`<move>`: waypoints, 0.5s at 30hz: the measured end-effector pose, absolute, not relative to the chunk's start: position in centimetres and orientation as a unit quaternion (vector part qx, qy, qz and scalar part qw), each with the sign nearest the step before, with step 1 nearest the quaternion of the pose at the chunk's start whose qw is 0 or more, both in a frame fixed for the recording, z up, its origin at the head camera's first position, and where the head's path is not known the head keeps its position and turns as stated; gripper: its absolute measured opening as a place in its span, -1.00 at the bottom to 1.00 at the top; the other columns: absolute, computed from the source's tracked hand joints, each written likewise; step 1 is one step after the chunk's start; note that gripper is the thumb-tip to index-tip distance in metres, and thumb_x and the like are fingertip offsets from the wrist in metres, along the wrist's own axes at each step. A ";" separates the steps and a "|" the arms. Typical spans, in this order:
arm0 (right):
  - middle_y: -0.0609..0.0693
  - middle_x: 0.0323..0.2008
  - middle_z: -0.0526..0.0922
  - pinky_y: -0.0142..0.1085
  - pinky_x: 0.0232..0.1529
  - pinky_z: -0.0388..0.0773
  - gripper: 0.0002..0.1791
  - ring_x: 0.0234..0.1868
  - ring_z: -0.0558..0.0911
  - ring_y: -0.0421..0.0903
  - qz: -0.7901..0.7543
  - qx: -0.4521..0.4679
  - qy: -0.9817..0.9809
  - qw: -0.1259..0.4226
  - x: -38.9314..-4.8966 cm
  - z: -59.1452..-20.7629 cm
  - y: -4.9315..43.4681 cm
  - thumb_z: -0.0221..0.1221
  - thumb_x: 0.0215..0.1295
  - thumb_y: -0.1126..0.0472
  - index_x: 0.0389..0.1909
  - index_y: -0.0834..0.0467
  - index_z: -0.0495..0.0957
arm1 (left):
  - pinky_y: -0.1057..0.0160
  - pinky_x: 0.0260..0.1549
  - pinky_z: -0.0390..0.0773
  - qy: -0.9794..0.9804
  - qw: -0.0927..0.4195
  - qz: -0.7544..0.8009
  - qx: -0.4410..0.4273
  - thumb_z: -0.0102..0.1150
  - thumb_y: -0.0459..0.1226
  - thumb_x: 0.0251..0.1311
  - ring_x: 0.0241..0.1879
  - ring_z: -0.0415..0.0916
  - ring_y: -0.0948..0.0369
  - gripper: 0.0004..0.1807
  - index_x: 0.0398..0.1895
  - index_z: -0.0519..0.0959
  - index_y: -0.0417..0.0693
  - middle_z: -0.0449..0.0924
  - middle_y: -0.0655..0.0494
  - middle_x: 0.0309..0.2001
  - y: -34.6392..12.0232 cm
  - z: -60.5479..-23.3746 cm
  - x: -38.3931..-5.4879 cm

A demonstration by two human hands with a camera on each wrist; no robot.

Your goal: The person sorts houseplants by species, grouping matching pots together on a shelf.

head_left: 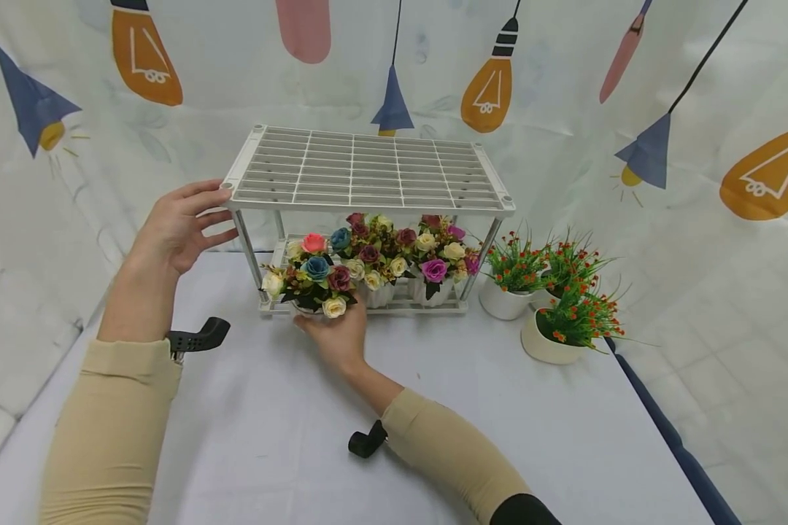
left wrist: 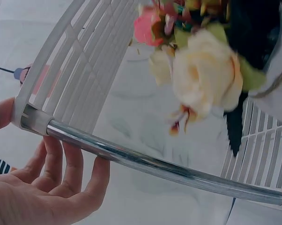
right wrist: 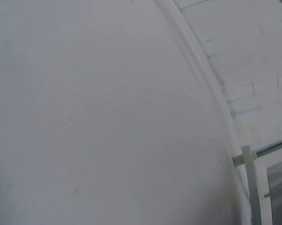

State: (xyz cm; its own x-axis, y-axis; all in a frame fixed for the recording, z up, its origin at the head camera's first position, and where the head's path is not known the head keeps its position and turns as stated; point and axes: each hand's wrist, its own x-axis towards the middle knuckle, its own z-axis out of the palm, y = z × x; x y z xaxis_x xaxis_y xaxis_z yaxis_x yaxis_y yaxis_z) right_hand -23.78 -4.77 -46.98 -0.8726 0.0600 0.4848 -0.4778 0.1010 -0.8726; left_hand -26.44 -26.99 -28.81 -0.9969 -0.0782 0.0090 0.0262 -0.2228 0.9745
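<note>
A two-tier white rack (head_left: 368,173) with metal posts stands at the back of the table. My left hand (head_left: 182,222) is at its upper left front corner; in the left wrist view the thumb lies at the white corner and the fingers rest against the metal post (left wrist: 131,157). Low at the rack's left front, my right hand (head_left: 338,335) grips a potted artificial rose bouquet (head_left: 315,268) by its mostly hidden white pot. Two more rose pots, one fuller bouquet (head_left: 374,251) and one with purple blooms (head_left: 435,270), stand on the lower tier. The right wrist view shows mainly tablecloth.
To the right of the rack stand three white pots of grassy plants with small red flowers, the nearest being a round planter (head_left: 551,343). A white cloth (head_left: 289,437) covers the table, and a patterned curtain (head_left: 565,73) hangs behind.
</note>
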 end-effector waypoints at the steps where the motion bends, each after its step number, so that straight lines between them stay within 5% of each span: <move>1: -0.23 0.18 0.59 -0.23 0.34 0.33 0.00 0.25 0.52 -0.23 0.651 0.135 -0.717 0.207 -24.0 -47.0 -5.0 0.68 -0.24 0.34 0.33 -0.02 0.45 | 0.26 -0.32 0.66 -0.622 0.034 -0.782 0.021 0.48 -0.16 0.23 -0.10 0.63 0.21 -0.35 0.34 0.43 -0.06 0.67 0.20 -0.05 -27.0 -28.8 -26.4; 8: -0.16 0.23 0.51 -0.25 0.35 0.29 0.09 0.27 0.45 -0.19 0.622 0.063 -0.751 0.212 -25.4 -47.2 -6.7 0.71 -0.24 0.18 0.40 0.02 0.36 | 0.26 -0.31 0.66 -0.612 0.037 -0.790 0.020 0.49 -0.16 0.22 -0.09 0.63 0.21 -0.31 0.37 0.41 -0.07 0.66 0.17 -0.01 -27.0 -28.8 -26.4; 15: -0.10 0.16 0.55 -0.26 0.25 0.41 -0.03 0.18 0.51 -0.17 0.608 0.037 -0.765 0.210 -26.3 -47.4 -8.1 0.68 -0.14 0.17 0.34 0.06 0.40 | 0.25 -0.30 0.65 -0.607 0.032 -0.794 0.022 0.50 -0.16 0.20 -0.09 0.63 0.21 -0.30 0.36 0.41 -0.05 0.67 0.17 -0.03 -26.9 -29.0 -26.4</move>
State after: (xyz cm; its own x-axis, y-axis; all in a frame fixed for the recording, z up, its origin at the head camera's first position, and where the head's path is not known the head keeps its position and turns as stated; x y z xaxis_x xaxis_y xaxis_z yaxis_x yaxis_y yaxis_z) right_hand -26.32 -8.08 -47.38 -0.9094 0.1980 0.3657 -0.3119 0.2571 -0.9147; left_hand -26.41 -26.93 -28.95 -0.9971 -0.0767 0.0036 0.0236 -0.2608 0.9651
